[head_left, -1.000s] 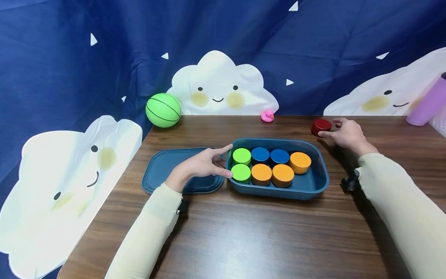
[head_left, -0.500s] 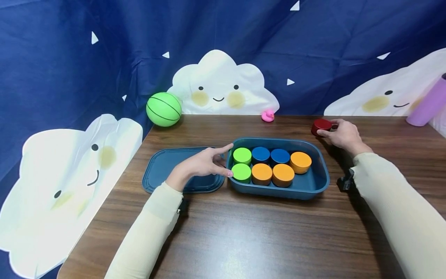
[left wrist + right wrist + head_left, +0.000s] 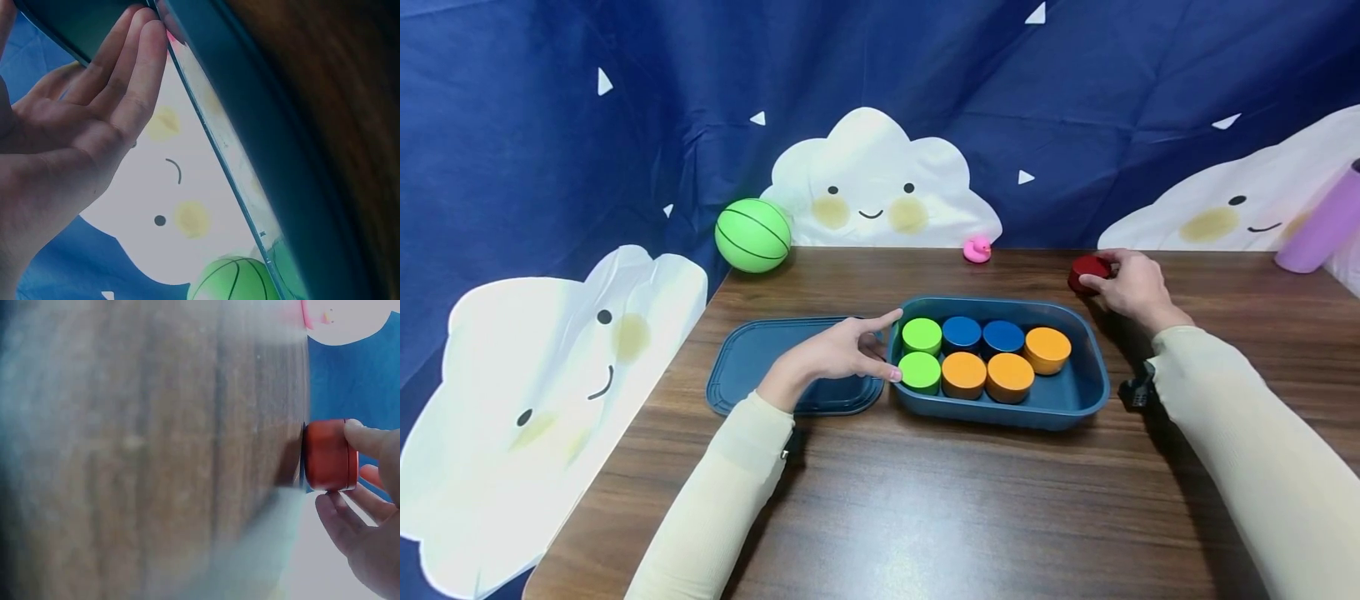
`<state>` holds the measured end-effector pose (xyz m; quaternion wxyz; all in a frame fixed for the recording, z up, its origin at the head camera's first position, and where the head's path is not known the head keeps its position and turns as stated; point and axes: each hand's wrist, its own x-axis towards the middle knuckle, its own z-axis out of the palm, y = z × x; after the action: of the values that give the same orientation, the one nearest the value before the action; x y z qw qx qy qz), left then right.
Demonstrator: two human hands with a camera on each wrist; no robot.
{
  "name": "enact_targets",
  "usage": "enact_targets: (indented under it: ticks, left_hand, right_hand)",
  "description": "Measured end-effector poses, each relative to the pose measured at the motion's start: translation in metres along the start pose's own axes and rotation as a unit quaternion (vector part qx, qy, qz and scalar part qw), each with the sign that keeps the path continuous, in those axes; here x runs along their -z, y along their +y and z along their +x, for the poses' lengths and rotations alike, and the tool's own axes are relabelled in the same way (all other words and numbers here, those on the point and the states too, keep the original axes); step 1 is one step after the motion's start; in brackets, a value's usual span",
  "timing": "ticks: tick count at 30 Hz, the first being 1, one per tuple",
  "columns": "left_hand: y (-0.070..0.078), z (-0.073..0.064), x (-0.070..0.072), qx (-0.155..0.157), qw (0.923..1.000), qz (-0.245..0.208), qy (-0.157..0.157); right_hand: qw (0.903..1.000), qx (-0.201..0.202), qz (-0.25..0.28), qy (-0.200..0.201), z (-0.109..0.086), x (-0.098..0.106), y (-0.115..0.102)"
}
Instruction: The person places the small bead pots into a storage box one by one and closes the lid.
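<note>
In the head view a dark blue box [image 3: 1082,408] holds round tins: two green tins [image 3: 919,371], two blue tins [image 3: 961,333] and three orange tins [image 3: 1010,377]. My left hand [image 3: 838,352] touches the box's left end, thumb and index finger spread along it; the left wrist view shows its fingers [image 3: 134,75] fairly straight. Beyond the box's right end, my right hand [image 3: 1133,287] holds a red round tin [image 3: 1088,275] by its sides. In the right wrist view the red tin [image 3: 328,455] sits at the tabletop, between thumb and fingers.
A dark blue lid [image 3: 752,358] lies left of the box, partly under my left hand. Along the back stand a green ball [image 3: 752,235], a pink rubber duck [image 3: 977,249] and a purple cylinder [image 3: 1318,221]. A blue curtain with clouds hangs behind.
My right hand has moved left onto the red tin and closed its fingers around it. The tin has shifted very slightly left. My left hand and the box stay put.
</note>
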<state>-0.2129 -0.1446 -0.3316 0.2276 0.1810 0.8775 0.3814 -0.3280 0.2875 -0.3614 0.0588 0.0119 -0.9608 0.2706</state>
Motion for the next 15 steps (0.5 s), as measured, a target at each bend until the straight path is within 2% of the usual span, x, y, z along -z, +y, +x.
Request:
enact_targets:
  ticks: [8,15]
  left_hand:
    - [-0.001,0.001,-0.001,-0.005,1.0,0.001,-0.003]
    - [0.0,0.001,0.0,-0.001,1.0,0.003,0.0]
  right_hand:
    - [0.9951,0.084,-0.03,0.041,-0.01,0.002,-0.009]
    - [0.9875,0.134,-0.019,0.08,-0.034,0.005,-0.024]
